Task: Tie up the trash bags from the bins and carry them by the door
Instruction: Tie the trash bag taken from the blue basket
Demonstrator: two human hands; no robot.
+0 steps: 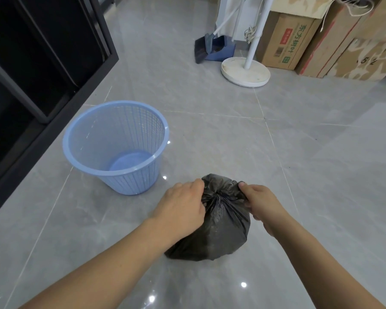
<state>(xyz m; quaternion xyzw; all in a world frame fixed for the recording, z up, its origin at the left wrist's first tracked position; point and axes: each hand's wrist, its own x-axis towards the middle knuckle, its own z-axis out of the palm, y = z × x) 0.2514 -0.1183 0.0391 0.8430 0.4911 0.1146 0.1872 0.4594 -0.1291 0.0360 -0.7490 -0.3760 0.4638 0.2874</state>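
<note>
A black trash bag (218, 233) sits on the grey tiled floor, low in the middle of the head view, its top gathered into a bunch. My left hand (183, 201) grips the bunched plastic on the bag's left side. On the right side my right hand (261, 204) pinches the other flap of the bag's top. To the left and a little farther away stands a light blue slatted plastic bin (94, 161), upright, with no bag and nothing inside.
A black cabinet (42, 52) runs along the left. At the back stand a blue dustpan with broom (212, 49), a white round-based stand (245, 72) and stacked cardboard boxes (285, 41). Glossy floor tiles stretch to the right.
</note>
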